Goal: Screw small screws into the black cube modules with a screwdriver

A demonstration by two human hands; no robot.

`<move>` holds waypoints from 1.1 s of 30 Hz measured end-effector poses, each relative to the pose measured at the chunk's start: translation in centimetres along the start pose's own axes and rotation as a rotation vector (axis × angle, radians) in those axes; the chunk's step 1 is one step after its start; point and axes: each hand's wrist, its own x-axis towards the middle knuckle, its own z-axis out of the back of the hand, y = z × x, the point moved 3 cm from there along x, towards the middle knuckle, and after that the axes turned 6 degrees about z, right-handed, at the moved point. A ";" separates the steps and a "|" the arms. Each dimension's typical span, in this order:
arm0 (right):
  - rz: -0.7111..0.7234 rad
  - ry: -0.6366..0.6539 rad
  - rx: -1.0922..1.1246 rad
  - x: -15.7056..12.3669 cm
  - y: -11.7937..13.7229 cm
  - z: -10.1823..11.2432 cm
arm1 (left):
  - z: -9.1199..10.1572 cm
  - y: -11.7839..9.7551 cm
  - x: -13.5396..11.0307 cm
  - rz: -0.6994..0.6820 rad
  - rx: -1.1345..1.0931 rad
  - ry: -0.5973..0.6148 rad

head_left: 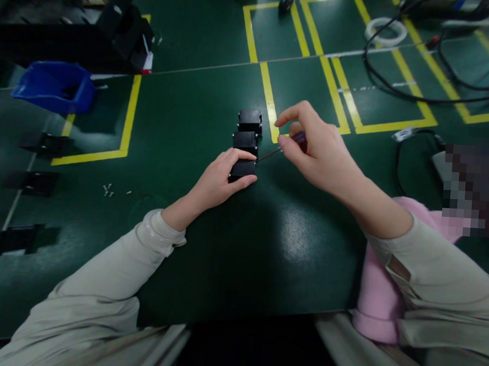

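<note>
Three small black box-shaped parts stand in a row on the green table: a far black part (249, 119), a middle black part (244, 141) and a near black part (242, 170). Fingers and thumb of my left hand (224, 173) are closed around the near one, which stays on the table. My right hand (313, 146) grips a screwdriver (299, 138) with a dark purple handle. Its thin shaft slants down to the left, and the tip meets the right side of the near part by a small screw. The palm hides part of the handle.
Several loose screws (108, 190) lie left of my left hand. A blue bin (55, 87) and a large black rack (71, 29) stand at the left. Black cables (399, 93) and a white ring (385, 32) are at the far right. A pink cloth (380, 296) hangs by my right forearm.
</note>
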 end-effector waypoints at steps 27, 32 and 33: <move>-0.014 0.038 0.008 0.0 0.1 0.0 | 0.0 0.0 0.1 -0.010 -0.007 -0.003; -0.011 0.026 0.018 0.0 0.0 -0.1 | 0.0 -0.1 0.1 -0.014 -0.008 -0.005; -0.012 0.031 0.019 0.0 -0.1 -0.1 | 0.0 -0.1 0.0 -0.013 -0.007 -0.005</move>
